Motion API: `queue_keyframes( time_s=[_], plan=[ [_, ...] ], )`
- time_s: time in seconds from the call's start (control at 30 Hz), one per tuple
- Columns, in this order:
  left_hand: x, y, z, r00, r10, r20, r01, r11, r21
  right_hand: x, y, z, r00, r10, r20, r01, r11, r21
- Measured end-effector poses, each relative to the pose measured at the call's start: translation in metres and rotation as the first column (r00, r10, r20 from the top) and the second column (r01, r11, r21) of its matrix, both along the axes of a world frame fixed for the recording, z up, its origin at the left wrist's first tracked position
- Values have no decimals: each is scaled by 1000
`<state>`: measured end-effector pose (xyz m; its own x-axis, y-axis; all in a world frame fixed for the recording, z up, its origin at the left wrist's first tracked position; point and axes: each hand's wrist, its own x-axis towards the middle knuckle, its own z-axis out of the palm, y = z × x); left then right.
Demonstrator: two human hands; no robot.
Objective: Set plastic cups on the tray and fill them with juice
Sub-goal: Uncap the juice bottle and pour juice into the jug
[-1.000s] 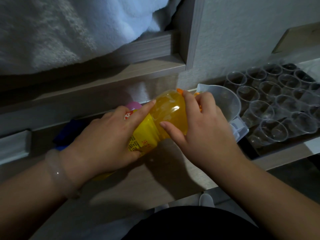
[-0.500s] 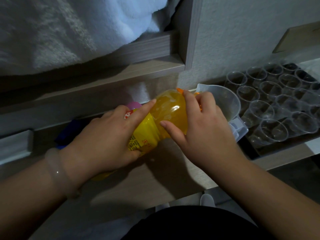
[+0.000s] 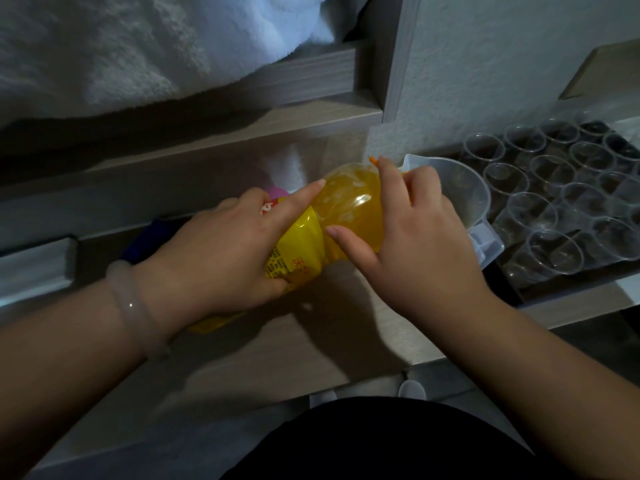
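A bottle of orange juice (image 3: 349,206) with a yellow label lies tilted, its neck pointing right toward a clear plastic jug (image 3: 464,188). My left hand (image 3: 221,258) grips the bottle's labelled body, index finger stretched along it. My right hand (image 3: 415,244) wraps the bottle's shoulder and neck, its fingers curled at the orange cap end, which is mostly hidden. Several clear plastic cups (image 3: 554,202) stand in rows on a dark tray (image 3: 512,282) at the right. The cups look empty.
The wooden counter (image 3: 277,344) runs under my hands, its front edge close to my body. A wooden shelf with white towels (image 3: 138,46) overhangs the back. A blue object (image 3: 145,244) and a pink one (image 3: 277,192) lie behind my left hand.
Almost nothing differs; both hands keep the same grip on the tilted bottle, and my right hand's fingers have shifted slightly at the neck.
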<state>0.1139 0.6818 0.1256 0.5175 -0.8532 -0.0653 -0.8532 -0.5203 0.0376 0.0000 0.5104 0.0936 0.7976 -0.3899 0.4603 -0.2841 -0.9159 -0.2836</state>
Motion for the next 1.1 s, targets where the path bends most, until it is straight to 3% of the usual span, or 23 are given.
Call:
queue_keyframes(
  time_s=[1.1],
  plan=[
    [1,1,5,1000,-16,14,15,999,30,-4,3,-1,1000,-13,18,13,1000,9]
  ],
)
